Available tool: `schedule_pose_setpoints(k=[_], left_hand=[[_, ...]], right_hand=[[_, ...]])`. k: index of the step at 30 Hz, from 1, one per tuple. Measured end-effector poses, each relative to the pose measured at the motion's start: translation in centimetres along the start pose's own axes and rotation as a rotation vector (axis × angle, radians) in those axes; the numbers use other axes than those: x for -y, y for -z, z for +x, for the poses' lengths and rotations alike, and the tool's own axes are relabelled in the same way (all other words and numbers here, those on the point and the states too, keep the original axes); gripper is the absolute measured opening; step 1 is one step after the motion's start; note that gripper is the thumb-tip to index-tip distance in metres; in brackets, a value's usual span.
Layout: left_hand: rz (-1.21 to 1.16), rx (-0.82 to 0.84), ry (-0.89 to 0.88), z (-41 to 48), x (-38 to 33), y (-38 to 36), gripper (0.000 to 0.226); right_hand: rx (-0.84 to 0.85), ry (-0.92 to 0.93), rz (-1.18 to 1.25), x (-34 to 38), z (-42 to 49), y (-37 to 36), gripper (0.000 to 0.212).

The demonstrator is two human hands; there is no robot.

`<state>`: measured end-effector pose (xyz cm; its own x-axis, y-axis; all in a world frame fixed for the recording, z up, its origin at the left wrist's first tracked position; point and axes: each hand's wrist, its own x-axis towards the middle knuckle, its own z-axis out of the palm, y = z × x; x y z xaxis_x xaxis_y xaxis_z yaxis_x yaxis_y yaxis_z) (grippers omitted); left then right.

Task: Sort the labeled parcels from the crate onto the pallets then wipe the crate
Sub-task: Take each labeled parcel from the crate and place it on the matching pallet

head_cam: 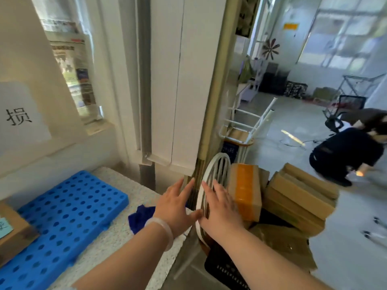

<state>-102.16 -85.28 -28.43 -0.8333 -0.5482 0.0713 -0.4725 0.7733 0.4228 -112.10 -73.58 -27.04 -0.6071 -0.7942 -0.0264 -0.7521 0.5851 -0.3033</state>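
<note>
Forearms: both bare arms reach forward from the bottom edge, the left one wearing a pale bangle [165, 231] at the wrist.
Crate: a dark perforated crate [226, 268] sits low beneath the right forearm, mostly hidden; what is inside it cannot be seen.
Parcels: brown cardboard parcels are heaped just past the crate, one with orange tape [245, 189] standing on end, flat boxes [299, 197] stacked to its right, and a crumpled brown bag [282, 241] in front of them.
Left hand: the left hand [176, 208] is flat with fingers spread, holding nothing, hovering at the counter's end.
Right hand: the right hand [222, 208] is also spread and empty, its fingers lying against the white curved chair back [211, 181] that stands between the hands and the parcels.
Pallet: a blue perforated pallet [62, 218] lies on the speckled counter [125, 233] at left, with one labelled parcel [12, 233] at its near left edge.
Cloth: a dark blue cloth [139, 218] lies on the counter, just left of the left hand.
Wall sign: a white paper with a black character [18, 116] hangs above the pallet.
Background: an upturned white stool [247, 124] is behind the parcels; a crouching person in dark clothes [347, 151] is at far right.
</note>
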Motion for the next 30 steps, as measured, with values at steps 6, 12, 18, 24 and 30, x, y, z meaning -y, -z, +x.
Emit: schedule_pose_setpoints(k=[6, 12, 18, 24, 30], left_hand=[[-0.006, 0.059, -0.054, 4.4, -7.2, -2.6, 0.081], [-0.104, 0.176, 0.073, 8.7, -12.9, -6.5, 0.079], [-0.072, 0.249, 0.2, 12.7, -14.6, -9.7, 0.076], [-0.12, 0.348, 0.387, 13.8, -15.5, -12.4, 0.072], [-0.248, 0.268, 0.422, 13.4, -15.9, -12.3, 0.069]], right_hand=[[-0.051, -0.168, 0.143, -8.0, 0.4, 2.5, 0.082], [-0.007, -0.329, 0.26, -15.8, 3.2, 4.4, 0.086], [0.185, -0.365, 0.412, -20.5, 6.6, 3.5, 0.087], [0.285, -0.354, 0.532, -22.5, 8.0, 1.5, 0.069], [0.226, -0.292, 0.592, -22.3, 7.6, 1.3, 0.068]])
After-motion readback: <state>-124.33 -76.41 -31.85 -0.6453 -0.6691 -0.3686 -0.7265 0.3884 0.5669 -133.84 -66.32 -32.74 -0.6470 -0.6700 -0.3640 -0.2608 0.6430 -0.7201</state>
